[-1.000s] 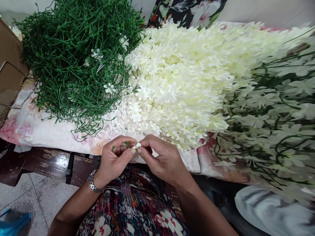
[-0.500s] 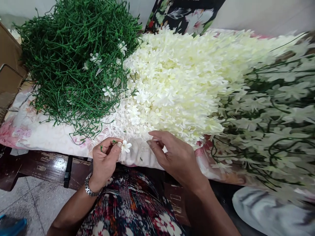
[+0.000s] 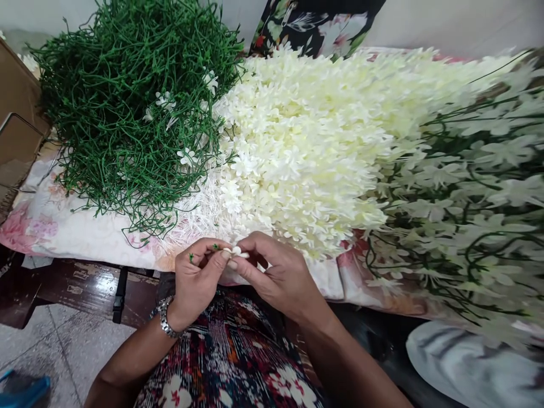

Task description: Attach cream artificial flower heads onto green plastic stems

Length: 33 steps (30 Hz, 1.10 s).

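My left hand is closed in a pinch around the green plastic stem of a small white artificial flower; green stem tips poke out between its fingers. My right hand meets it from the right, thumb and forefinger pinched at the petals. Fingertips cover part of the flower, and any thin piece between the right fingers is hidden. Just beyond my hands lies a pile of thin white stamen-like strands. Behind it spreads a large heap of loose white flower heads.
A tall tangle of green plastic stems stands at the left on a floral cushion. Assembled flower sprays fill the right side. A cardboard box is at the far left, and a black floral bag leans at the back.
My right hand has moved left and down, from apart to touching the flower. My left hand has shifted right, and the thin white piece seen in my right fingers is now hidden.
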Motion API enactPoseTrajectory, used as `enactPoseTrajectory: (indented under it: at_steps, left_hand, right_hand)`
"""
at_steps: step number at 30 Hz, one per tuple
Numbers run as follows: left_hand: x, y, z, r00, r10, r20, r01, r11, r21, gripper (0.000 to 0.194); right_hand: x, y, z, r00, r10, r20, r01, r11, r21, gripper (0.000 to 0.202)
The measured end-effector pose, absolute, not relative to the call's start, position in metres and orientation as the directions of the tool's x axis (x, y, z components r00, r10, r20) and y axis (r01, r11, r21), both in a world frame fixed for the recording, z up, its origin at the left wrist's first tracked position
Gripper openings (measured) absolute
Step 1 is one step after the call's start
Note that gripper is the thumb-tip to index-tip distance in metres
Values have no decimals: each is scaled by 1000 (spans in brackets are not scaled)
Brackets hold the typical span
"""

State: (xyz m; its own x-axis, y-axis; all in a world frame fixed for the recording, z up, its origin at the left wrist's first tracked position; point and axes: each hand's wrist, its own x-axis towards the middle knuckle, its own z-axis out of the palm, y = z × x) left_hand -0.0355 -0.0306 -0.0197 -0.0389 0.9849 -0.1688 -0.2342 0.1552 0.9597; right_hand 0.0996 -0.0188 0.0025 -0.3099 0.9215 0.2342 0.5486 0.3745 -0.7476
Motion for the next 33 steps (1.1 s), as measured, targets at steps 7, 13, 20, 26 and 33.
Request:
enactPoseTrajectory:
  at_steps: [7, 13, 20, 26, 33]
  left_hand:
    - [-44, -33, -17, 79, 995, -69, -54, 73, 996, 10]
    - [-47, -31, -14, 137, 988, -66, -96, 80, 992, 9]
    - [-45, -31, -19, 118, 992, -52, -181, 73, 981, 5]
    - [-44, -33, -20, 15, 1000, -25, -159, 27, 987, 9]
    - [-46, -30, -16, 69, 997, 31, -121, -23, 992, 6]
  right_hand:
    - [100, -19, -3, -316, 909, 272, 492, 402, -772, 5]
    - [101, -20, -4, -345, 895, 284, 461, 425, -779, 5]
    - [100, -23, -5, -333, 895, 296, 481, 431, -764, 10]
    - [99, -21, -6, -288, 932, 219, 457, 335, -824, 9]
    - [99, -20, -6, -297, 928, 226, 452, 345, -823, 3]
